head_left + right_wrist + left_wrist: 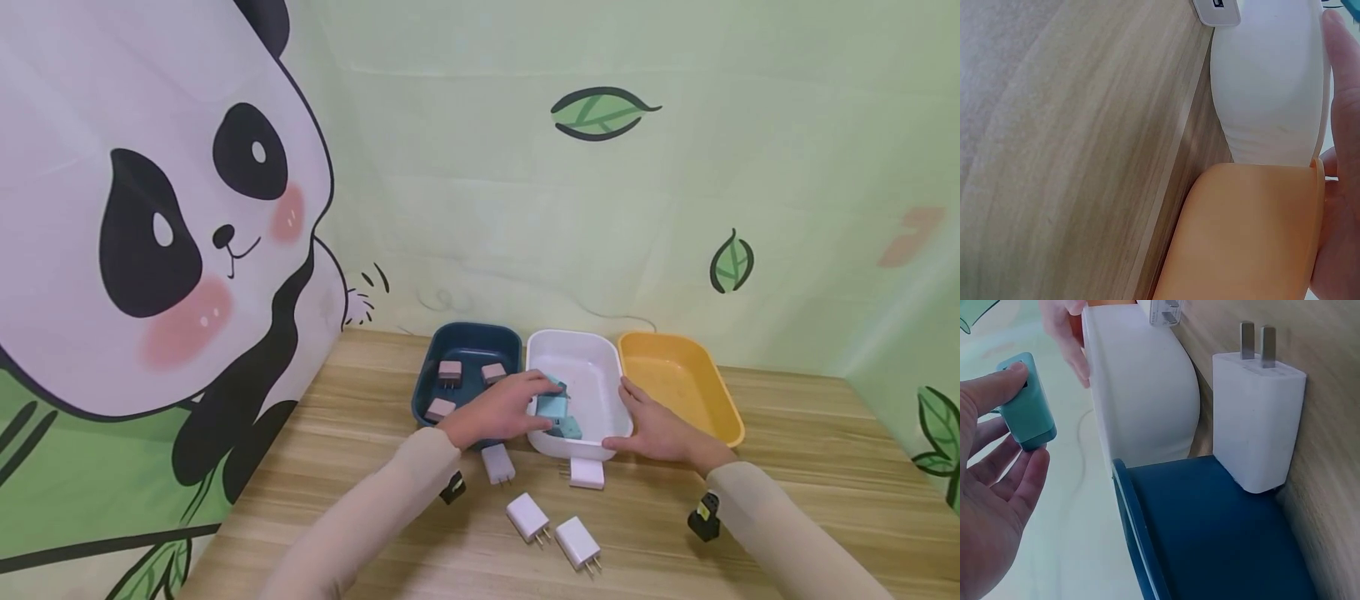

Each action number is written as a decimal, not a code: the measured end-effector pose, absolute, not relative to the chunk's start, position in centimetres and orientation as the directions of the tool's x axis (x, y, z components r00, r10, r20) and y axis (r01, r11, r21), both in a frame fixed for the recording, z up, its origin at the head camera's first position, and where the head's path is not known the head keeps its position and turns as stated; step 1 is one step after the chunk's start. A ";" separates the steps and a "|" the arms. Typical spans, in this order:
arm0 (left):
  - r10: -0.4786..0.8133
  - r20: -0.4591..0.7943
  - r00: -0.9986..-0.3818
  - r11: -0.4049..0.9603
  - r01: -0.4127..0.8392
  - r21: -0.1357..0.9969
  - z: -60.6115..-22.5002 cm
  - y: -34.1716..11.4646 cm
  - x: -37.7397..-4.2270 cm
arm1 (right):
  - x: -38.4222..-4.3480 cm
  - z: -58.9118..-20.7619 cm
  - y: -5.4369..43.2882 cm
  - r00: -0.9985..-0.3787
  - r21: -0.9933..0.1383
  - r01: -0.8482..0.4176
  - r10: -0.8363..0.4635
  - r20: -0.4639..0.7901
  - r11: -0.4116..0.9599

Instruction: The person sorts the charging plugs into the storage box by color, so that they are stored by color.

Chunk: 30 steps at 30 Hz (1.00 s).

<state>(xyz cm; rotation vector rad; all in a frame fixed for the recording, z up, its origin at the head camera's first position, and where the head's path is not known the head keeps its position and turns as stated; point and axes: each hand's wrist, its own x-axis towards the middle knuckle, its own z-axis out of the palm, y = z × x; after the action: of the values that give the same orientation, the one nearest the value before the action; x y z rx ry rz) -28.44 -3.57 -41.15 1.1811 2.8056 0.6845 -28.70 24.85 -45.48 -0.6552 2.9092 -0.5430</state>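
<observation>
My left hand [517, 404] pinches a teal plug charger [1030, 403] between thumb and fingertips, over the left side of the white bin [592, 354]. Another teal charger [570, 428] lies inside that bin, partly covered by the held one. At the bin's near right corner is my right hand [658, 427], its thumb along the front rim and its fingers extended at the right rim. In the right wrist view the thumb [1342, 56] lies straight along the white rim, while the other fingers are mostly hidden.
Left of the white bin stands a dark blue bin [423, 400] with three pink chargers [450, 372]. A yellow bin [723, 404] adjoins it on the right. Several white chargers, one near the front [577, 542], lie on the wooden table [660, 550]. A printed cloth [480, 167] hangs behind.
</observation>
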 end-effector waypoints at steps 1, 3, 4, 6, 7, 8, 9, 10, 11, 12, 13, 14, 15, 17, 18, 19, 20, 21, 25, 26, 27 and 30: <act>0.684 0.143 -0.715 0.622 0.675 0.397 -41.2 -3.4 -28.5 | -28.7 -45.5 24.9 -0.900 -0.365 -0.396 -0.435 -0.027 0.843; 0.682 0.133 -0.719 0.630 0.671 0.390 -41.2 -3.1 -28.7 | -28.7 -45.5 24.9 -0.900 -0.365 -0.395 -0.434 -0.030 0.843; 0.680 0.127 -0.722 0.636 0.667 0.390 -41.2 -3.0 -28.8 | -28.7 -45.4 24.9 -0.901 -0.364 -0.393 -0.433 -0.033 0.844; 0.674 0.117 -0.730 0.646 0.658 0.386 -41.2 -2.6 -28.9 | -28.6 -45.4 24.8 -0.903 -0.363 -0.387 -0.429 -0.040 0.848; 0.671 0.112 -0.733 0.650 0.654 0.387 -41.3 -2.5 -29.0 | -28.6 -45.4 24.8 -0.904 -0.364 -0.382 -0.425 -0.045 0.850; 0.667 0.106 -0.737 0.655 0.649 0.387 -41.3 -2.3 -29.0 | -28.6 -45.3 24.8 -0.905 -0.364 -0.378 -0.423 -0.049 0.851; 0.664 0.101 -0.741 0.659 0.644 0.389 -41.3 -2.1 -29.1 | -28.5 -45.3 24.8 -0.905 -0.365 -0.376 -0.421 -0.051 0.852; 0.660 0.096 -0.745 0.663 0.638 0.392 -41.4 -2.0 -29.1 | -28.5 -45.2 24.8 -0.907 -0.369 -0.369 -0.417 -0.055 0.853; 0.657 0.091 -0.748 0.666 0.633 0.395 -41.4 -1.8 -29.2 | -28.5 -45.3 24.8 -0.908 -0.370 -0.367 -0.415 -0.057 0.854; 0.653 0.085 -0.752 0.670 0.627 0.398 -41.5 -1.6 -29.2 | -28.5 -45.3 24.8 -0.909 -0.372 -0.364 -0.413 -0.058 0.854; 0.652 0.082 -0.753 0.671 0.625 0.399 -41.6 -1.4 -29.4 | -28.5 -45.3 24.8 -0.909 -0.371 -0.365 -0.413 -0.057 0.854; 0.650 0.077 -0.756 0.673 0.620 0.403 -41.6 -1.3 -29.5 | -28.6 -45.4 24.8 -0.909 -0.371 -0.366 -0.414 -0.055 0.853; 0.650 0.073 -0.757 0.674 0.618 0.404 -41.7 -1.1 -29.6 | -28.6 -45.5 24.8 -0.909 -0.373 -0.365 -0.413 -0.054 0.853; 0.651 0.069 -0.756 0.672 0.616 0.410 -41.8 -0.8 -29.7 | -28.6 -45.5 24.9 -0.909 -0.371 -0.368 -0.414 -0.050 0.853; 0.652 0.069 -0.755 0.671 0.617 0.411 -41.9 -0.7 -29.8 | -28.6 -45.5 24.9 -0.908 -0.376 -0.368 -0.415 -0.050 0.851; 0.655 0.069 -0.753 0.668 0.619 0.412 -42.0 -0.6 -29.9 | -28.6 -45.5 24.9 -0.909 -0.377 -0.367 -0.415 -0.050 0.850; 0.654 0.067 -0.753 0.667 0.617 0.417 -42.0 -0.4 -30.0 | -28.6 -45.5 24.9 -0.909 -0.380 -0.367 -0.415 -0.049 0.849; 0.654 0.067 -0.754 0.669 0.617 0.415 -42.1 -0.3 -30.1 | -28.5 -45.4 24.9 -0.910 -0.383 -0.364 -0.413 -0.049 0.849; 0.648 0.065 -0.759 0.682 0.617 0.393 -42.2 0.1 -30.4 | -28.5 -45.3 24.8 -0.908 -0.379 -0.369 -0.416 -0.045 0.849; 0.646 0.066 -0.761 0.687 0.616 0.384 -42.2 0.2 -30.5 | -28.5 -45.3 24.8 -0.908 -0.377 -0.372 -0.417 -0.043 0.848; 0.644 0.067 -0.762 0.693 0.618 0.372 -42.2 0.3 -30.5 | -28.5 -45.3 24.8 -0.908 -0.378 -0.372 -0.417 -0.042 0.848; 0.641 0.064 -0.765 0.704 0.618 0.350 -42.4 0.7 -30.7 | -28.6 -45.3 24.8 -0.906 -0.376 -0.377 -0.421 -0.039 0.846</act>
<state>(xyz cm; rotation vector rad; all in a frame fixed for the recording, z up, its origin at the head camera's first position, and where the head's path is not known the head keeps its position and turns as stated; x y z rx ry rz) -30.74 0.68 -42.40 1.0511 2.8415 0.5489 -28.60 24.80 -45.29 -0.6299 2.9020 -0.5544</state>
